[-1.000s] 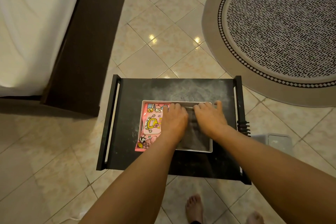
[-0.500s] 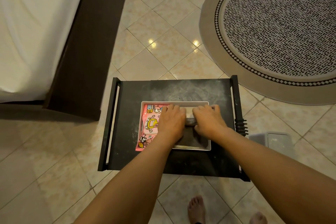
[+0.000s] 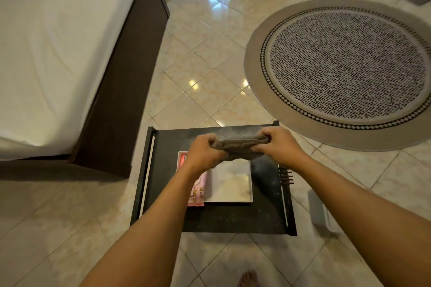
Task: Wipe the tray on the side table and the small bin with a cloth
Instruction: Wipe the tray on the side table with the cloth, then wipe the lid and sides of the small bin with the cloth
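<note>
A grey-brown cloth (image 3: 240, 147) is stretched between my left hand (image 3: 203, 152) and my right hand (image 3: 278, 145), each gripping one end, lifted above the back of a white rectangular tray (image 3: 229, 184). The tray lies on a black side table (image 3: 233, 216). A pink cartoon-printed packet (image 3: 198, 190) rests at the tray's left side, partly under my left forearm. A small white bin (image 3: 320, 211) stands on the floor right of the table, blurred.
A bed with a white sheet (image 3: 46, 53) and dark wooden frame (image 3: 121, 81) fills the left. A round patterned rug (image 3: 345, 72) lies at the right. Beige floor tiles surround the table. My bare foot (image 3: 248, 278) shows at the bottom.
Both hands have lifted the cloth out of the tray and pulled it taut above the tray's far edge. The tray's white bottom now shows. The camera has tilted up.
</note>
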The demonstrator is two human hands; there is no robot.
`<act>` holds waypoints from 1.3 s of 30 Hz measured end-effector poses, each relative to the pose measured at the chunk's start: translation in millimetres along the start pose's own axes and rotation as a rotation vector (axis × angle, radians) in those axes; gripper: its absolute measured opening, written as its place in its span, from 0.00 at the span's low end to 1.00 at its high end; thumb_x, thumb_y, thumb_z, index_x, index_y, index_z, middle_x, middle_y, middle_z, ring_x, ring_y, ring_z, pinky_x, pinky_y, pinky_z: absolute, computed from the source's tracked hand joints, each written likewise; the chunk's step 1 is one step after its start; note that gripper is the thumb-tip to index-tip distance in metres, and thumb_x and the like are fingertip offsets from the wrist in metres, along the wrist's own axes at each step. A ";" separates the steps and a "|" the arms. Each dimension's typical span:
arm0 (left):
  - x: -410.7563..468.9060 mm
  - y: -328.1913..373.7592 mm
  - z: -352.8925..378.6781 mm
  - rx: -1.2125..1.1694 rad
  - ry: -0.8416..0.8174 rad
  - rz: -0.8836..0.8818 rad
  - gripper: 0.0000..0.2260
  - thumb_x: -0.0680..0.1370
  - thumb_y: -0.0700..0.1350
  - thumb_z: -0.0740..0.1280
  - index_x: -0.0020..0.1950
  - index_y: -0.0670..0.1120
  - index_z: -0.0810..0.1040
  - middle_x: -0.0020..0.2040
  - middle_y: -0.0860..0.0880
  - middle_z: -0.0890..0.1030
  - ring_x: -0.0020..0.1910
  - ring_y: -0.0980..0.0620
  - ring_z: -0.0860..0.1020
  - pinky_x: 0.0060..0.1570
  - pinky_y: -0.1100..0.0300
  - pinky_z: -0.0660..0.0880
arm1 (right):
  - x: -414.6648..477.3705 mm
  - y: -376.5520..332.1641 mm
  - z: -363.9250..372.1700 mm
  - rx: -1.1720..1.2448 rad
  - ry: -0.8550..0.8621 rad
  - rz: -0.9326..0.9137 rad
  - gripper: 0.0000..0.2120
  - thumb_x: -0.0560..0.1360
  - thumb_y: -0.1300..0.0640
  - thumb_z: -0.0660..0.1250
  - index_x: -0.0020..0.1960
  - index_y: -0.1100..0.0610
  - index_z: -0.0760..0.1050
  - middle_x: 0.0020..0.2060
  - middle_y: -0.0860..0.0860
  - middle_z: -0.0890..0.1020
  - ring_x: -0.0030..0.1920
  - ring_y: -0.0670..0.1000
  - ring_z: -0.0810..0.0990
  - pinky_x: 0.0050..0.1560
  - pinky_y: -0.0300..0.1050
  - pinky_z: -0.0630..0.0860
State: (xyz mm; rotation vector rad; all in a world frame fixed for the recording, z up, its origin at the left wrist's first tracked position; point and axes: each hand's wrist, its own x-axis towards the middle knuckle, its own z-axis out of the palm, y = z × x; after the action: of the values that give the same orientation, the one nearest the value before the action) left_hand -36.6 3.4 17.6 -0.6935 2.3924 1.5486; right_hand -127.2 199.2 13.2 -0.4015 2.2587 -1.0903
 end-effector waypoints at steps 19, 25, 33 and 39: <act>-56.8 82.7 252.8 -0.279 -0.002 0.010 0.08 0.82 0.43 0.65 0.61 0.46 0.75 0.54 0.48 0.80 0.53 0.53 0.79 0.45 0.65 0.78 | -143.1 160.3 -161.6 0.290 0.212 0.180 0.07 0.78 0.56 0.68 0.55 0.55 0.75 0.49 0.56 0.82 0.51 0.55 0.82 0.44 0.51 0.85; -45.3 19.1 355.7 -0.297 -0.025 -0.085 0.06 0.82 0.41 0.65 0.56 0.51 0.74 0.51 0.52 0.80 0.50 0.55 0.79 0.40 0.71 0.76 | -157.2 273.1 -150.7 0.133 0.094 0.275 0.19 0.71 0.68 0.73 0.58 0.54 0.73 0.51 0.55 0.80 0.44 0.54 0.82 0.39 0.45 0.84; 13.2 -96.2 461.1 -0.259 0.021 -0.225 0.06 0.82 0.43 0.65 0.57 0.52 0.73 0.51 0.52 0.80 0.51 0.56 0.79 0.43 0.64 0.76 | -99.4 424.7 -88.7 0.078 0.164 0.328 0.26 0.68 0.68 0.75 0.62 0.51 0.73 0.48 0.57 0.78 0.42 0.55 0.82 0.40 0.51 0.84; 65.5 -156.2 499.7 -0.170 0.083 -0.242 0.06 0.82 0.47 0.65 0.58 0.52 0.74 0.51 0.53 0.80 0.51 0.53 0.79 0.47 0.55 0.80 | -53.5 497.1 -56.6 0.097 0.308 0.307 0.21 0.79 0.57 0.67 0.70 0.48 0.67 0.47 0.52 0.79 0.45 0.51 0.79 0.48 0.48 0.76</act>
State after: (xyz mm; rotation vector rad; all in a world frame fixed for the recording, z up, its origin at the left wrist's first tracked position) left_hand -55.8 383.0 -348.3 -1.0584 2.1513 1.6596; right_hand -127.8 567.6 -329.5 0.1622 2.4137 -1.1533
